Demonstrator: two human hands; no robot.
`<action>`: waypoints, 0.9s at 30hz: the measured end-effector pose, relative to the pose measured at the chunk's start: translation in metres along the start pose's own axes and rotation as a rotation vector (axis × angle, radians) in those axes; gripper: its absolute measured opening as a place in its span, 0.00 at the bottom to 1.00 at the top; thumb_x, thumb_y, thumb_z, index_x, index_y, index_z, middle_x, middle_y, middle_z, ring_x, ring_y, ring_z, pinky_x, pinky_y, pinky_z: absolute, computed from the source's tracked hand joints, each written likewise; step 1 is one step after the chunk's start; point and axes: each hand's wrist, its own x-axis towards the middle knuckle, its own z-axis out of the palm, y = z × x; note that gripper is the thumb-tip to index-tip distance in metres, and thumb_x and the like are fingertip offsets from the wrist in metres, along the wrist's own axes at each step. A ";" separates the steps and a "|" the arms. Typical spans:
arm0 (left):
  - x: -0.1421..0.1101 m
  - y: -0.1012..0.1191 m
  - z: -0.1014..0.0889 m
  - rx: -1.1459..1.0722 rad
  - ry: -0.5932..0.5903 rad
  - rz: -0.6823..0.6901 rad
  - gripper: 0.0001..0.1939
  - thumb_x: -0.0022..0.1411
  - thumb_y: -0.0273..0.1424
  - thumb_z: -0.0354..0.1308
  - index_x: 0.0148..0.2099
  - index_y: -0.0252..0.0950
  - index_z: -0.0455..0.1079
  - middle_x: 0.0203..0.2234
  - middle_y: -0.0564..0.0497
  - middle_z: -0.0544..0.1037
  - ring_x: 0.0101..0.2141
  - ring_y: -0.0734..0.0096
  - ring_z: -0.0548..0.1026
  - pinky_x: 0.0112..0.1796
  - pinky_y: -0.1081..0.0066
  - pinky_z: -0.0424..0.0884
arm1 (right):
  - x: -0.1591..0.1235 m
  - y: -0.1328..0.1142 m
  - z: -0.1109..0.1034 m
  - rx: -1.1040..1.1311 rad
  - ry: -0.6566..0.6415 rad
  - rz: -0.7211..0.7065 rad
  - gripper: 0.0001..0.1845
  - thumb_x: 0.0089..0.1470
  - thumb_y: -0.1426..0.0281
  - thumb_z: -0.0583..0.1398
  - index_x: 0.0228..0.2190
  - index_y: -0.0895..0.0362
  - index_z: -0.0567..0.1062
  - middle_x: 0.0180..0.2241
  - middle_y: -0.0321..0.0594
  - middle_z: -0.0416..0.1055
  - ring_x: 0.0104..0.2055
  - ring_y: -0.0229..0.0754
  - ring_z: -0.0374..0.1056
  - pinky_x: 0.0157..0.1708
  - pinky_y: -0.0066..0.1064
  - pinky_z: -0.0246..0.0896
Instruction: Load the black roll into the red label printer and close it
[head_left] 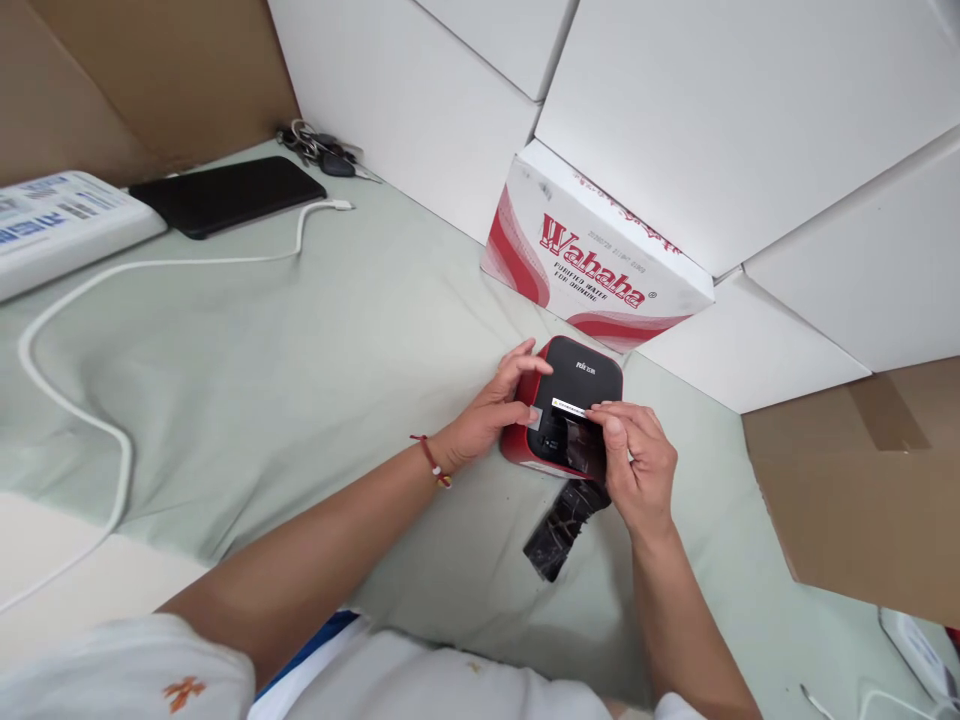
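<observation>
A small boxy device [577, 383] with a black top and red sides, like a label printer, stands on the green cloth. My left hand [499, 400] grips its left side, the thumb pressing near a grey patch on the top and the fingers over the far left edge. My right hand [641, 455] is closed in a pinch over the device's right side, fingertips at the right end of a white warning sticker [568, 407]. What the pinch holds is hidden. A crumpled, shiny black strip [559, 535] lies just in front of the device, its upper end near my right hand.
Behind the device a white-and-red Wahaha carton [592, 255] leans against white panels. A phone [229, 195], keys [322, 150], a white power bank [75, 235] and a white cable [120, 440] lie left. A cardboard box [862, 490] stands right.
</observation>
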 end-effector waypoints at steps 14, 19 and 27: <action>0.000 0.002 0.009 -0.139 -0.006 -0.004 0.56 0.53 0.30 0.68 0.81 0.54 0.54 0.86 0.53 0.52 0.84 0.46 0.51 0.81 0.48 0.56 | -0.008 -0.020 -0.024 0.086 -0.168 -0.133 0.13 0.71 0.77 0.61 0.43 0.52 0.85 0.41 0.42 0.88 0.45 0.46 0.86 0.46 0.40 0.82; 0.002 0.001 0.012 -0.155 0.028 -0.023 0.47 0.51 0.32 0.68 0.74 0.48 0.62 0.78 0.47 0.63 0.78 0.44 0.61 0.76 0.46 0.64 | 0.053 -0.002 -0.018 -0.226 -0.497 0.170 0.12 0.73 0.67 0.62 0.47 0.51 0.87 0.48 0.43 0.89 0.47 0.48 0.86 0.47 0.39 0.79; 0.001 0.002 0.012 -0.113 0.049 -0.050 0.46 0.51 0.32 0.65 0.72 0.47 0.63 0.65 0.47 0.72 0.62 0.50 0.72 0.64 0.51 0.72 | 0.103 0.000 0.023 -0.587 -0.991 0.191 0.06 0.59 0.75 0.69 0.39 0.54 0.85 0.40 0.48 0.87 0.40 0.50 0.80 0.33 0.35 0.57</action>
